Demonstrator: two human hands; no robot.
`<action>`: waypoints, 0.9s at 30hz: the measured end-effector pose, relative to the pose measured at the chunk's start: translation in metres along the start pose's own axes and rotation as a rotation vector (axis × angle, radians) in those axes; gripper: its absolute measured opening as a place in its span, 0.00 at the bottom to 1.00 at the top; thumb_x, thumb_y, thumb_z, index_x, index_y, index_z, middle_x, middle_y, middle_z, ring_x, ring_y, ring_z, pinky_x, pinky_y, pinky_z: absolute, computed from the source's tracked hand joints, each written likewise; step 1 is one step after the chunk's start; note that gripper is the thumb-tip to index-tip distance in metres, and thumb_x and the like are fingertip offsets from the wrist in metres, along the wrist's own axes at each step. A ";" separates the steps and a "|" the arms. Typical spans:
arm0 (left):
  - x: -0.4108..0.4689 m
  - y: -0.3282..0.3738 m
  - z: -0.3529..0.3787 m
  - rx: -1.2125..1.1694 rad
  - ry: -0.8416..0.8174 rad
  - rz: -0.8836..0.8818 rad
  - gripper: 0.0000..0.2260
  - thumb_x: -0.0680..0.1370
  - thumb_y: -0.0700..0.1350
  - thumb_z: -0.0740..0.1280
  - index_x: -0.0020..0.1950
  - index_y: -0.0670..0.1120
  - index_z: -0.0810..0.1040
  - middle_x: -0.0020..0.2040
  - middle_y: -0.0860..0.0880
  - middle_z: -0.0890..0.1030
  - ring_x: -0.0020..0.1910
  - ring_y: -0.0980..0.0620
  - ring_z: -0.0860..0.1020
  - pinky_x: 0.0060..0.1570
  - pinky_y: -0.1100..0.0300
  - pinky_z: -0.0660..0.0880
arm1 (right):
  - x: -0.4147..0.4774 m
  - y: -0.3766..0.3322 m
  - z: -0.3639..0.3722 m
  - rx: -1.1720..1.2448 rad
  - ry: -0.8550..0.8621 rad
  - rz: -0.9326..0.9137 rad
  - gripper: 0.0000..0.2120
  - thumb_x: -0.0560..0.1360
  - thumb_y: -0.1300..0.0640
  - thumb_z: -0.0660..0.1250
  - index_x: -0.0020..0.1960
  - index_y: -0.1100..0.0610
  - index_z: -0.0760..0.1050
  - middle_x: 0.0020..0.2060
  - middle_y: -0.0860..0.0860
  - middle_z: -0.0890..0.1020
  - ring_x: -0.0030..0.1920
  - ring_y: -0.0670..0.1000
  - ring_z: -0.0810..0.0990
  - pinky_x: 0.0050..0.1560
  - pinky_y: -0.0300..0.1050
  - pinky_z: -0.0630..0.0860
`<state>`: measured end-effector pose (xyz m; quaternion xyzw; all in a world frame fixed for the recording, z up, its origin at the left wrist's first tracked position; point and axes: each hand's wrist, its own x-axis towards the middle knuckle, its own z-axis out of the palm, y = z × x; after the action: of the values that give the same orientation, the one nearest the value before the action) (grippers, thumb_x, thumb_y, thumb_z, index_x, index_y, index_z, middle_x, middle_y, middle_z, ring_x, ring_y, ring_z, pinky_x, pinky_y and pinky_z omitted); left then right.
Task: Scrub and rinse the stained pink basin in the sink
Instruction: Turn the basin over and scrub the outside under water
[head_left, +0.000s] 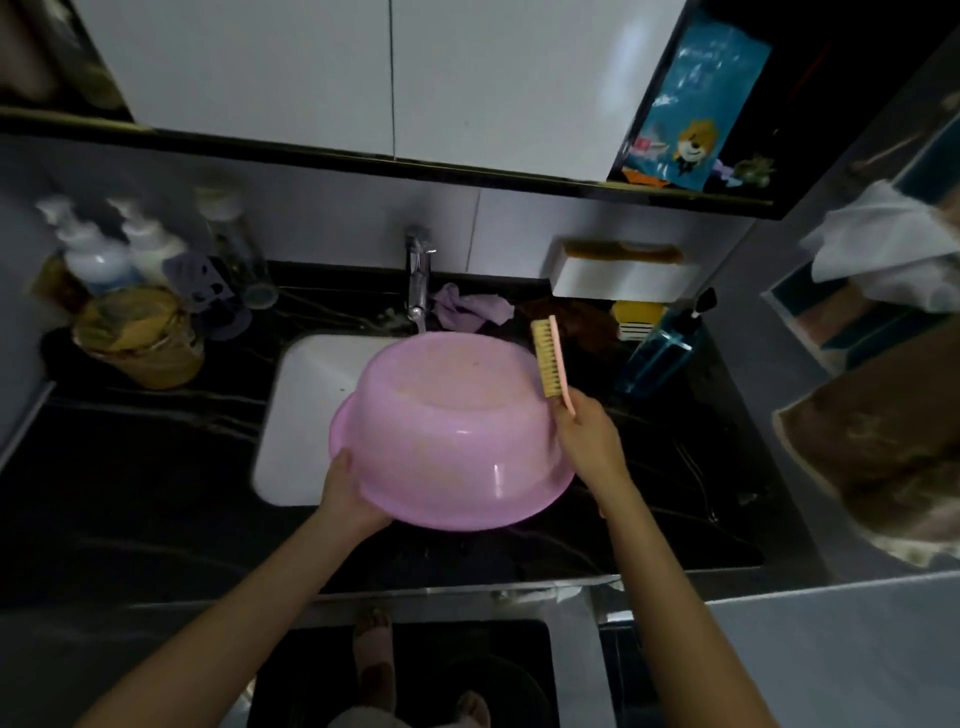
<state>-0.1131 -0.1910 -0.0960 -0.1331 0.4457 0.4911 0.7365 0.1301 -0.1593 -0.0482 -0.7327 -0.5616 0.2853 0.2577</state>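
Observation:
The pink basin is turned bottom-up and tilted over the white sink, its underside facing me with faint brownish stains. My left hand grips its near-left rim from below. My right hand holds the handle of a pink scrub brush with tan bristles. The bristles face left, close to the basin's upper right edge; I cannot tell whether they touch it. The chrome tap stands behind the basin, and a thin stream seems to run from its spout.
A dark marble counter surrounds the sink. Pump bottles and a yellow-brown tub stand at the left. A purple cloth lies behind the tap, a blue soap bottle at the right, a white box on the wall.

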 end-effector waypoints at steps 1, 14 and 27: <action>0.003 0.004 -0.001 0.016 0.014 0.022 0.16 0.81 0.53 0.55 0.58 0.46 0.77 0.49 0.45 0.80 0.48 0.44 0.77 0.43 0.52 0.78 | 0.006 -0.002 0.009 -0.028 -0.037 -0.003 0.16 0.80 0.48 0.53 0.63 0.50 0.74 0.54 0.53 0.78 0.50 0.53 0.78 0.46 0.45 0.72; 0.078 0.091 -0.067 0.885 0.253 0.161 0.49 0.62 0.72 0.68 0.73 0.43 0.62 0.68 0.46 0.71 0.60 0.46 0.74 0.57 0.53 0.75 | 0.070 -0.031 0.081 -0.179 -0.253 0.045 0.19 0.76 0.48 0.64 0.65 0.52 0.73 0.57 0.56 0.78 0.47 0.53 0.80 0.43 0.43 0.73; 0.064 0.081 -0.007 1.514 0.069 0.408 0.68 0.44 0.71 0.69 0.76 0.58 0.37 0.77 0.49 0.37 0.76 0.51 0.40 0.74 0.48 0.45 | 0.128 -0.054 0.133 -0.492 -0.428 -0.105 0.17 0.78 0.49 0.56 0.65 0.45 0.74 0.56 0.57 0.81 0.57 0.61 0.78 0.49 0.45 0.71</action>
<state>-0.1779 -0.1179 -0.1307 0.4746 0.6975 0.1747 0.5077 0.0259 -0.0145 -0.1201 -0.6667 -0.6919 0.2748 -0.0365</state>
